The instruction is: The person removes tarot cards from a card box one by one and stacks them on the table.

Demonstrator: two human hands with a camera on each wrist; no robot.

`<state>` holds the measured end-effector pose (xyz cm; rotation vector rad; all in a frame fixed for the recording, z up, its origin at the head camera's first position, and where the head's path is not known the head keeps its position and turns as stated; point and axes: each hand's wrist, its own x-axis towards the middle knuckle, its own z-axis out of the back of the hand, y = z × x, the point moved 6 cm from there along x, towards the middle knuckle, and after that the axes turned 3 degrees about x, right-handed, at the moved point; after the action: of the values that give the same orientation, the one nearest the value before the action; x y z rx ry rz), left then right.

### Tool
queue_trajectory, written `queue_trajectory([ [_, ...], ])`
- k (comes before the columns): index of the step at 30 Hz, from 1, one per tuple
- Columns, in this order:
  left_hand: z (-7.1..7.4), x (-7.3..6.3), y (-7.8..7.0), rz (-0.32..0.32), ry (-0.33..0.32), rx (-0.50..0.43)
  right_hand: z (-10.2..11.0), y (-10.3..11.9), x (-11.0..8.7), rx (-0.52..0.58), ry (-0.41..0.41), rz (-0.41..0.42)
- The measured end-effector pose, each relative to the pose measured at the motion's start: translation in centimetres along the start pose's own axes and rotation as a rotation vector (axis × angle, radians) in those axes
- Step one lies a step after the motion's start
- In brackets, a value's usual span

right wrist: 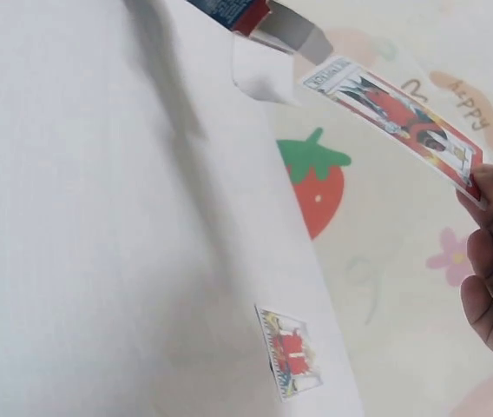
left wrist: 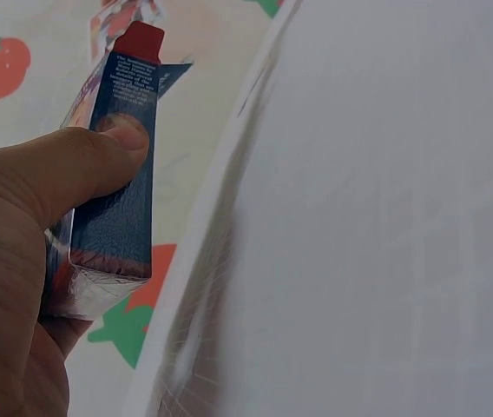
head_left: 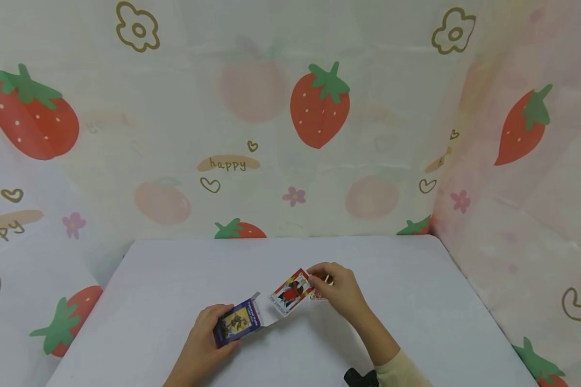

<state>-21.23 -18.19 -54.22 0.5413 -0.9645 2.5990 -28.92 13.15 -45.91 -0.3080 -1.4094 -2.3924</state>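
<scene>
My left hand grips a small dark blue card box, its thumb lying along the narrow printed side in the left wrist view. The box's end flaps stand open toward the right, with a white flap folded out. Between thumb and fingertips, my right hand pinches a red-bordered picture card by its upper corner. That card is tilted just beyond the box's open end, clear of the box in the right wrist view. Another card lies on the table, partly hidden behind the right hand in the head view.
A white-covered table spreads under both hands. Behind it and at the sides hang curtains printed with strawberries. A black object shows at the bottom edge beside the right sleeve.
</scene>
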Motion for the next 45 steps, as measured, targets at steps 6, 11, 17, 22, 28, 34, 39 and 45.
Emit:
queue_trajectory([
  [6,0.1,0.0,-0.1,-0.022,-0.012,-0.001,0.9,-0.3,0.6,-0.022,0.009,-0.008],
  [11,0.0,0.0,-0.1,-0.015,-0.003,-0.005,1.4,-0.6,1.3,-0.041,0.023,-0.019],
  [17,-0.1,0.0,0.0,-0.010,0.001,-0.007,1.9,-0.9,2.1,-0.046,0.046,-0.031],
  [22,-0.1,0.0,-0.1,0.000,0.006,-0.015,2.0,-1.4,2.8,-0.062,0.064,-0.029],
  [28,-0.1,0.0,-0.2,-0.006,0.003,-0.011,2.1,-1.9,3.7,-0.089,0.066,0.017],
  [34,0.0,0.0,-0.3,-0.031,-0.010,-0.010,2.0,-2.3,4.4,-0.099,0.087,0.023],
  [39,0.1,0.1,-0.2,-0.028,-0.007,-0.009,1.8,-2.9,5.2,-0.082,0.124,-0.024],
  [45,0.1,0.1,0.0,-0.026,-0.006,-0.002,1.4,-4.2,5.9,-0.078,0.156,-0.073],
])
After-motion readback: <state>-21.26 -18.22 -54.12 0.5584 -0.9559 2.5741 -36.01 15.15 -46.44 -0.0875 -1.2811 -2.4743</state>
